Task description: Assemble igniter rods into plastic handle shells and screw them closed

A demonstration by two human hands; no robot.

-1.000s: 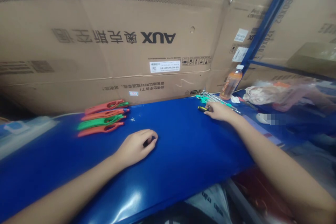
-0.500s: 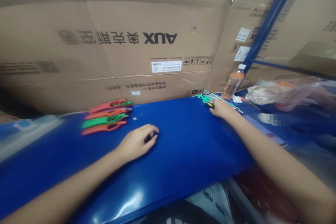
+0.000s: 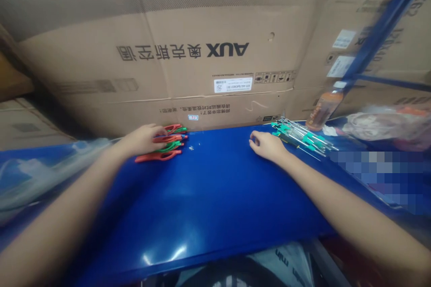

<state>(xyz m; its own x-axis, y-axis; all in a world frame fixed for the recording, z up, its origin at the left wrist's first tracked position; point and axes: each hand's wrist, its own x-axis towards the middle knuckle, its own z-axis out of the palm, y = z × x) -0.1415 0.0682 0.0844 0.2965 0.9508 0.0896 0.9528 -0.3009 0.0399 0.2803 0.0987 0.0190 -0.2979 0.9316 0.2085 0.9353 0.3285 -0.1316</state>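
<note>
My left hand (image 3: 143, 140) lies over the left ends of the red and green plastic handles, which have oval finger loops like lighter casings. Its fingers and thumb close about a red handle (image 3: 175, 137) in the middle of the row. A green handle (image 3: 173, 145) and another red handle (image 3: 158, 157) lie in front of it. My right hand (image 3: 267, 145) rests low over the blue table, fingers loosely curled with a gap to the thumb and nothing visible in it. Just right of it lies a bundle of thin metal rods with teal plastic parts (image 3: 308, 139), beside a black-and-yellow tool (image 3: 290, 140).
A large cardboard box (image 3: 188, 13) stands along the back of the blue table (image 3: 208, 188). An orange drink bottle (image 3: 325, 110) stands behind the rods. Plastic bags (image 3: 373, 123) lie at right, clear plastic wrap (image 3: 67, 170) at left. A blue metal post (image 3: 387, 22) rises at right.
My left hand has moved left from the bare table onto the handles. My right hand has come away from the rod bundle to the left. The view has turned slightly left.
</note>
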